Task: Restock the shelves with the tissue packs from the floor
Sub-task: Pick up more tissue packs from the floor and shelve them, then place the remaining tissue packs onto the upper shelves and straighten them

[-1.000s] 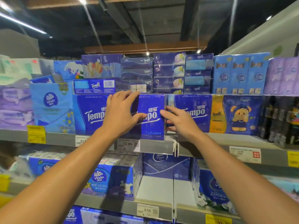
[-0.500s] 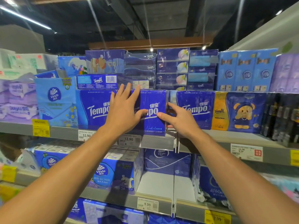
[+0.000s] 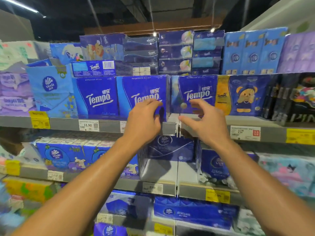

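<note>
Two hands up at the shelf edge (image 3: 109, 124): left hand (image 3: 144, 123) has fingers curled over the lower corner of the middle Tempo pack (image 3: 144, 96), squaring it in its row; right hand (image 3: 204, 123) hovers beside it, fingers loosely spread, holding nothing, just before the next Tempo pack (image 3: 196, 94).

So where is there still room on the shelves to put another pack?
The clearest bare patch is the white shelf floor on the row below, in front of the dark Vinda pack and between the cartoon Vinda boxes and the navy flower pack. A narrow gap also shows between the two right-hand Tempo packs. Elsewhere that row looks packed tight.
</note>
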